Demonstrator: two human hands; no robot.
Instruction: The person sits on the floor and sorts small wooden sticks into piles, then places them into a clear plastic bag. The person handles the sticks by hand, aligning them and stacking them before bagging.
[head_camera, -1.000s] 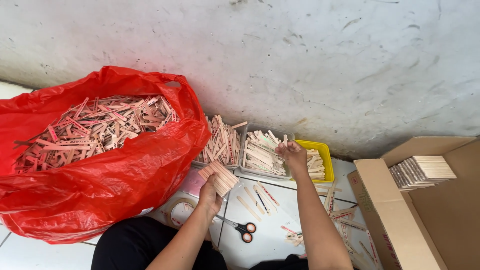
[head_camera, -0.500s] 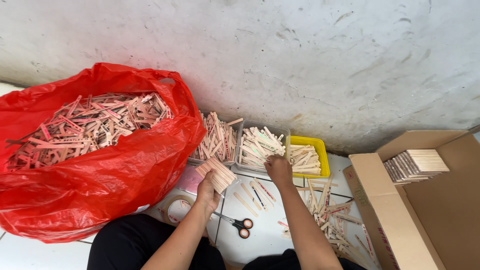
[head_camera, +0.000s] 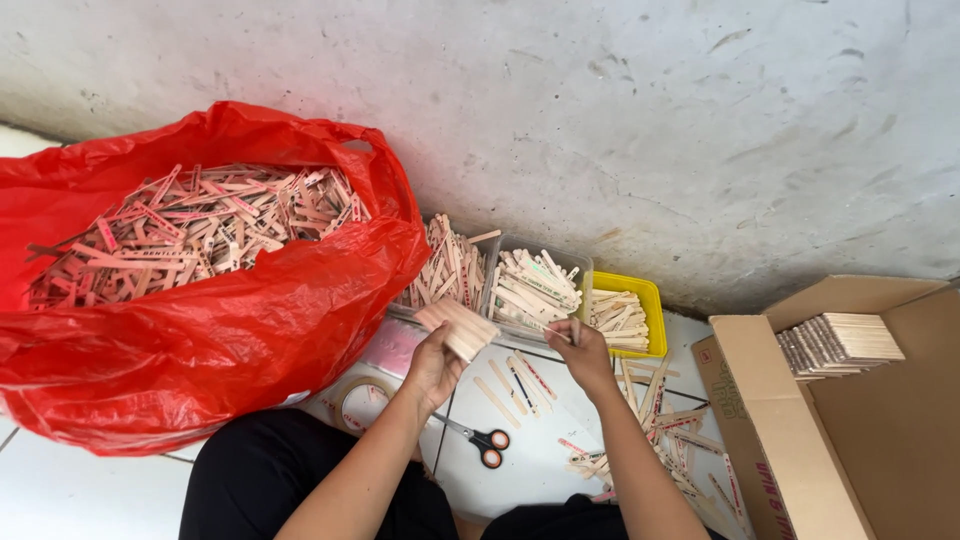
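Left hand (head_camera: 432, 368) clamps stack of flat wooden sticks (head_camera: 458, 328), just in front of clear tray (head_camera: 578, 268) holding sorted sticks. Right hand (head_camera: 583, 352) pinches single stick (head_camera: 556, 334), fingers closed on it, just right of stack. Best practice: lay stick flush on stack, ends aligned, thumb pressing stack square. Both forearms reach forward from lap, wrists bent slightly inward, palms facing each other. Scissors (head_camera: 481, 440) on floor, nearer lap than tray.

You face a rough grey concrete wall (head_camera: 640, 130), mottled with scratches and pale patches, lit by soft, even daylight. Below it you see a white tiled floor (head_camera: 70, 490) with dark grout lines, grimy along the wall's foot.
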